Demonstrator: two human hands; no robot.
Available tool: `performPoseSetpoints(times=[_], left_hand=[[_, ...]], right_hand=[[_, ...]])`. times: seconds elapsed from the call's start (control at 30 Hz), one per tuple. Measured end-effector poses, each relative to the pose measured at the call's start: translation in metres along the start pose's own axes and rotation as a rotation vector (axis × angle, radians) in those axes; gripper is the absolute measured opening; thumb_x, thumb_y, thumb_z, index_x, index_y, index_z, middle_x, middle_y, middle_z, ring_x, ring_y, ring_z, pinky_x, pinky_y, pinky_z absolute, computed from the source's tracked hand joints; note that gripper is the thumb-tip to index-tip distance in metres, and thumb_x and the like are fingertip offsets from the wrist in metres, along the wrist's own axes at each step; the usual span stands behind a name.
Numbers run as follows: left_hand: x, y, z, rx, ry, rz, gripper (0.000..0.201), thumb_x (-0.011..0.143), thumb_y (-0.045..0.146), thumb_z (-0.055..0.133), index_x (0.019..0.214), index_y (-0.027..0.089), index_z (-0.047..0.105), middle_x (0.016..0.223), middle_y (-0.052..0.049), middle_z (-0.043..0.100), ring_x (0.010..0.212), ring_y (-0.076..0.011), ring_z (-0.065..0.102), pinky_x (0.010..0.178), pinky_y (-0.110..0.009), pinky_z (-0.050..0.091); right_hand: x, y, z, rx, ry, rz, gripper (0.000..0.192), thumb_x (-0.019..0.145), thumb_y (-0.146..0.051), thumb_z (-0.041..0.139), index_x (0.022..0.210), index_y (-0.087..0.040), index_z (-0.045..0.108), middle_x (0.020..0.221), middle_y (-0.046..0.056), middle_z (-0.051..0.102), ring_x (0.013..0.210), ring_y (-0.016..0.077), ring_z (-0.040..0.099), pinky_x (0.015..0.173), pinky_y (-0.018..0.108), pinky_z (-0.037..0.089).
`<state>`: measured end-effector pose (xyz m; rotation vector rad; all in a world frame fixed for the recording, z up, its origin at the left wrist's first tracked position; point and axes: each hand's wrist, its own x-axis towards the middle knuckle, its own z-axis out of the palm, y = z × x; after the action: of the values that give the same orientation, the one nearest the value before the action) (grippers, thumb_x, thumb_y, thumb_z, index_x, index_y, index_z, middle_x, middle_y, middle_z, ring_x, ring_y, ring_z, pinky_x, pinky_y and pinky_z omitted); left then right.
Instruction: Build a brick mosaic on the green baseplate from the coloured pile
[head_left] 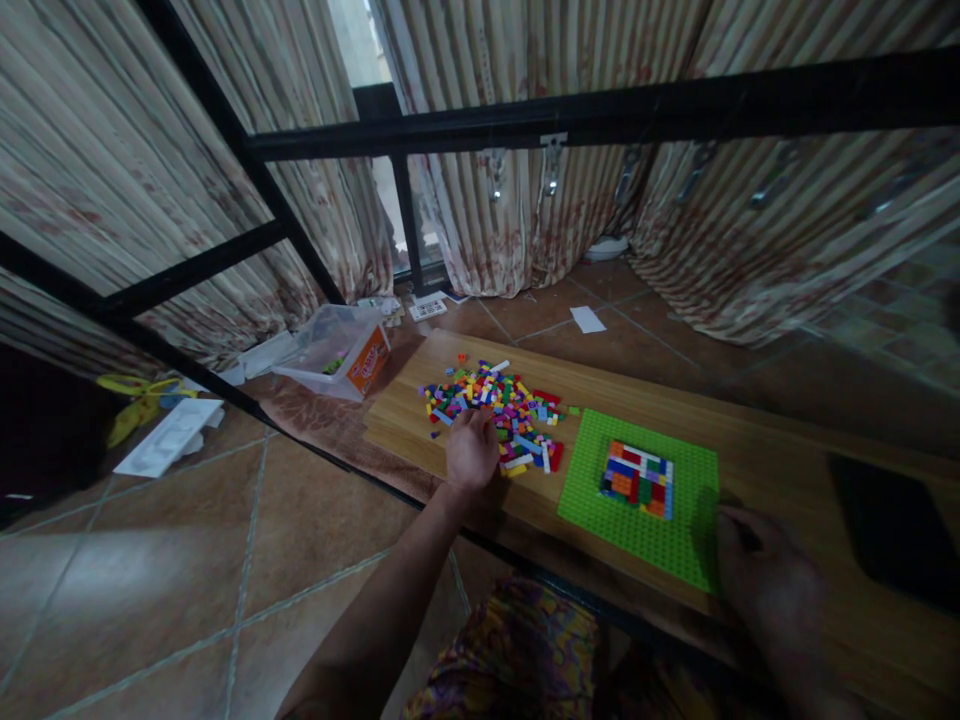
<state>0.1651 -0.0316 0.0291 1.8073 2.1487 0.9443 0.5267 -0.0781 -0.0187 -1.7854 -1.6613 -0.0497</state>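
Note:
My left hand [471, 452] reaches into a loose pile of small, mixed-colour toy building bricks [517, 410] on the wooden board. Its fingers are drawn together at the near side of the pile, and whatever is between them is hidden. A green studded baseplate [592, 480] lies to the right of the pile. On it sits a low, roughly square block of joined bricks [637, 480] in red, white, blue, orange and green. Beside the baseplate's right edge is my right hand [772, 580], blurred and in shadow. Its fingers are curled in, and I cannot see what they hold, if anything.
The wooden board [772, 440] carries a dark flat object [892, 525] at the right. Past its left end stands a clear plastic bin [326, 350] with an orange label. A black metal rail [525, 130] crosses in front of curtains [517, 220]. White packaging [169, 437] lies on the tiles.

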Motion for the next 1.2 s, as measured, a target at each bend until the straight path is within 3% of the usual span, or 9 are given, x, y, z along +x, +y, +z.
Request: performPoseSetpoints(times=[0.27, 0.47, 0.87, 1.2], left_hand=[[0.033, 0.020, 0.005, 0.309, -0.151, 0.121, 0.023, 0.089, 0.019, 0.051, 0.102, 0.019, 0.070, 0.107, -0.010, 0.067, 0.105, -0.0215, 0.060, 0.095, -0.030, 0.047], [0.048, 0.025, 0.003, 0.408, -0.258, 0.177, 0.027, 0.082, 0.012, 0.053, 0.103, 0.017, 0.070, 0.107, -0.011, 0.068, 0.104, -0.0236, 0.062, 0.092, -0.030, 0.047], [0.051, 0.023, 0.005, 0.623, -0.287, 0.343, 0.031, 0.092, 0.015, 0.038, 0.100, 0.014, 0.067, 0.104, -0.015, 0.067, 0.102, -0.0272, 0.063, 0.086, -0.036, 0.047], [0.053, 0.026, 0.002, 0.601, -0.321, 0.301, 0.027, 0.092, 0.023, 0.042, 0.102, 0.017, 0.067, 0.107, -0.012, 0.066, 0.100, -0.0262, 0.064, 0.082, -0.034, 0.050]], right_hand=[[0.000, 0.000, 0.003, -0.018, 0.030, -0.012, 0.038, 0.088, -0.045, 0.043, 0.088, -0.017, 0.068, 0.091, 0.013, 0.070, 0.078, 0.0262, 0.065, 0.069, 0.038, 0.050], [0.000, -0.003, 0.002, 0.045, -0.011, 0.043, 0.035, 0.089, -0.043, 0.044, 0.089, -0.018, 0.067, 0.095, 0.013, 0.069, 0.083, 0.0252, 0.065, 0.075, 0.038, 0.050], [0.003, -0.012, 0.003, 0.102, 0.021, 0.065, 0.029, 0.091, -0.038, 0.045, 0.087, -0.019, 0.067, 0.091, 0.011, 0.068, 0.083, 0.0234, 0.064, 0.076, 0.036, 0.049], [0.004, -0.012, 0.004, 0.139, 0.032, 0.074, 0.027, 0.091, -0.036, 0.046, 0.085, -0.020, 0.067, 0.090, 0.010, 0.068, 0.081, 0.0226, 0.063, 0.076, 0.035, 0.049]])
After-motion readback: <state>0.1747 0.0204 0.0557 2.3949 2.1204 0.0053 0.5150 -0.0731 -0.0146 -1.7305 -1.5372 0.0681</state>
